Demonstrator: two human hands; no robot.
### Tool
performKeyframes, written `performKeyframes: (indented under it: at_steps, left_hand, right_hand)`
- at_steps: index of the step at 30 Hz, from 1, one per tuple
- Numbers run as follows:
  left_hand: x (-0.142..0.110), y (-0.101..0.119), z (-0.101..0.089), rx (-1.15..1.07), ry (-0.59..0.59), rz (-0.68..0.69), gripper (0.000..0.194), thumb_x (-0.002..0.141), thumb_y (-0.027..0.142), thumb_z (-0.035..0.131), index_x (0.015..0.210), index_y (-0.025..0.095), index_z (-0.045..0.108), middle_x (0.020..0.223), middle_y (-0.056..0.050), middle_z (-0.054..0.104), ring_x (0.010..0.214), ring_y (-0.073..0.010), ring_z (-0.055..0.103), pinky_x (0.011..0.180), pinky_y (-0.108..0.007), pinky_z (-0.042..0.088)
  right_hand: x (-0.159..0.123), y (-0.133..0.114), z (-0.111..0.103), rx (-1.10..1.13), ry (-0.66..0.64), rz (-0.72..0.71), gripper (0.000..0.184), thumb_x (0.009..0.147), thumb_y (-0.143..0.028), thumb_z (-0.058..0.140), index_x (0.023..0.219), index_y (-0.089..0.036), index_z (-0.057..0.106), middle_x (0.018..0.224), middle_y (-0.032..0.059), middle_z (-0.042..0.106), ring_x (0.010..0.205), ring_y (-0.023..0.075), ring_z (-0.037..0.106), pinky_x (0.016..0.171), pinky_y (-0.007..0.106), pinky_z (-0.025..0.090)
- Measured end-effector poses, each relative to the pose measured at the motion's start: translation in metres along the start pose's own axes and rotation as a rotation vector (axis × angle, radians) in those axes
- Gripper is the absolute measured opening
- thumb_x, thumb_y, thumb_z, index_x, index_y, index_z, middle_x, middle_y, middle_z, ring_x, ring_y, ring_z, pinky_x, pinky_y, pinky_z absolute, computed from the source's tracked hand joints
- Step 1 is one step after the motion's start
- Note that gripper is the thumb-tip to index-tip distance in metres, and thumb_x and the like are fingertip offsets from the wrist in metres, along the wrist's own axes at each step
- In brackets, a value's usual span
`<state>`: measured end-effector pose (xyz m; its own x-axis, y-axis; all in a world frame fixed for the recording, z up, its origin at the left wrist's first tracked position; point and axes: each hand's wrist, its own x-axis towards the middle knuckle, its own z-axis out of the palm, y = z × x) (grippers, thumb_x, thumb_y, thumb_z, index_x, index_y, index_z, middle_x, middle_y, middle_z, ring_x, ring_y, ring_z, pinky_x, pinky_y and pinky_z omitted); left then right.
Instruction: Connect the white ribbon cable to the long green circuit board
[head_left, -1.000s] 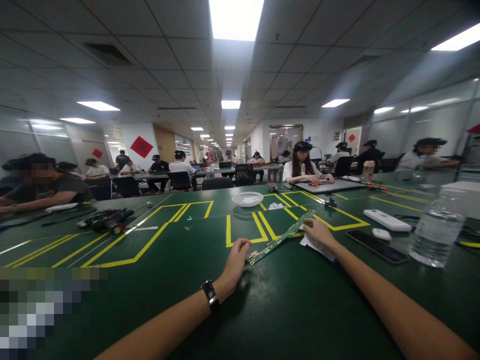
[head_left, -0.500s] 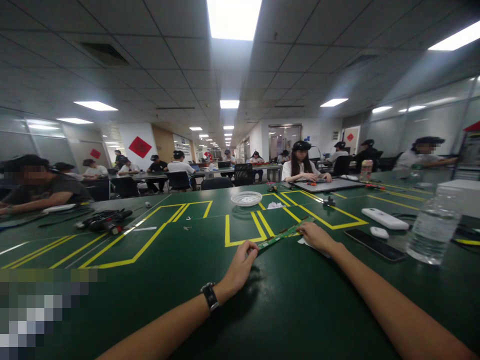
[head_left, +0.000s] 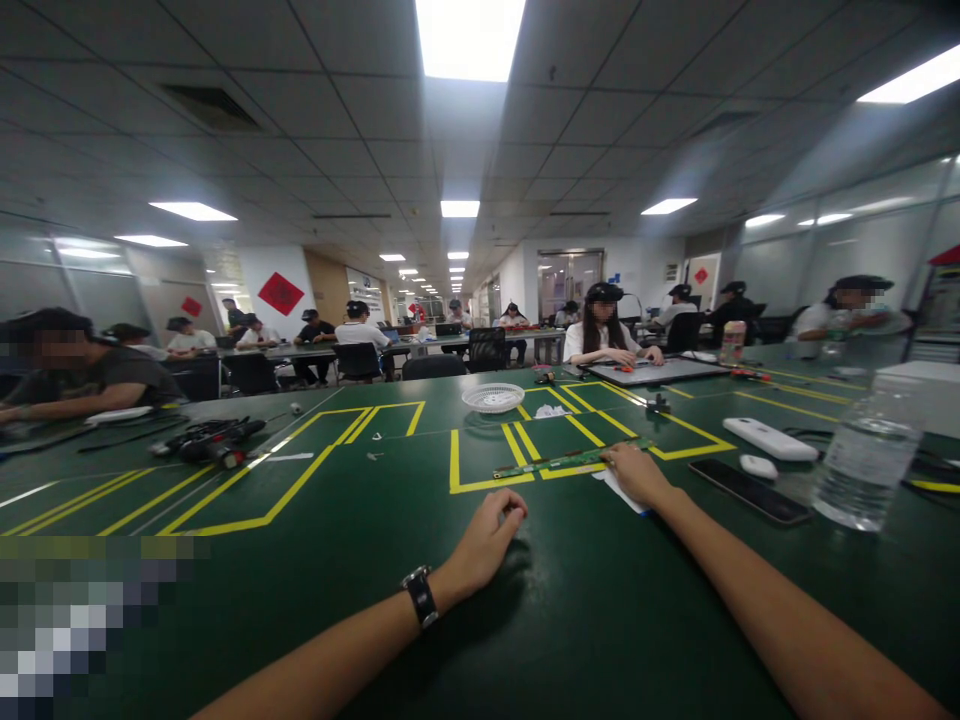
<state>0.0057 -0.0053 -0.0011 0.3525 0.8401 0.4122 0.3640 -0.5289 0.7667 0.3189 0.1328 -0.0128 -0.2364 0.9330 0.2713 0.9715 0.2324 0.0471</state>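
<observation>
A long, narrow green circuit board [head_left: 559,463] lies at a slant low over the table, across the yellow tape lines. My right hand [head_left: 636,475] is closed on it towards its right end, with the fingertips on its near edge. Apart from the board, my left hand [head_left: 489,532] hovers nearer to me, its fingers loosely curled and holding nothing; a dark wristwatch [head_left: 420,595] is on that wrist. A white slip of paper [head_left: 621,492] shows partly under my right hand.
A white basket [head_left: 493,398] stands beyond the board. To the right are a black phone [head_left: 750,490], a white case [head_left: 758,466], a white oblong device [head_left: 770,438] and a clear bottle [head_left: 866,460]. Dark cabled gear [head_left: 217,440] lies left. A co-worker [head_left: 607,330] sits opposite.
My left hand has let go of the board's left end. That end has swung away from me, so the board lies flatter across the view, still in my right hand.
</observation>
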Motion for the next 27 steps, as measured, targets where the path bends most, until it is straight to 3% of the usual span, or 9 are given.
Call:
performKeyframes:
  at_steps: [10,18,27]
  left_hand:
    - [-0.0009,0.0025,0.0023,0.020,-0.069,0.010,0.021,0.091,0.031,0.038,0.093,0.018,0.055,0.091,-0.004,0.059,0.089,-0.0176,0.052,0.082,-0.028,0.039]
    - [-0.0012,-0.0012,0.0035,0.006,-0.097,0.009,0.021,0.091,0.031,0.038,0.096,0.018,0.054,0.090,-0.003,0.061,0.087,-0.0170,0.054,0.080,-0.027,0.039]
    - [-0.0027,0.0053,0.0011,0.033,-0.101,-0.003,0.018,0.089,0.028,0.041,0.096,0.018,0.055,0.091,-0.003,0.061,0.088,-0.0176,0.053,0.080,-0.027,0.039]
  right_hand:
    - [-0.0004,-0.0065,0.0003,-0.002,-0.033,0.007,0.044,0.088,-0.017,0.033,0.125,-0.017,0.057,0.123,0.0145,0.057,0.108,0.0265,0.052,0.087,0.037,0.042]
    - [-0.0005,-0.0063,0.0053,-0.027,-0.082,0.032,0.053,0.086,-0.015,0.032,0.138,-0.015,0.043,0.142,0.0134,0.042,0.121,0.0322,0.043,0.092,0.046,0.038]
    - [-0.0035,-0.0080,-0.0022,0.003,-0.049,-0.007,0.052,0.088,-0.018,0.032,0.139,-0.017,0.041,0.139,0.0147,0.045,0.121,0.0312,0.043,0.094,0.047,0.036]
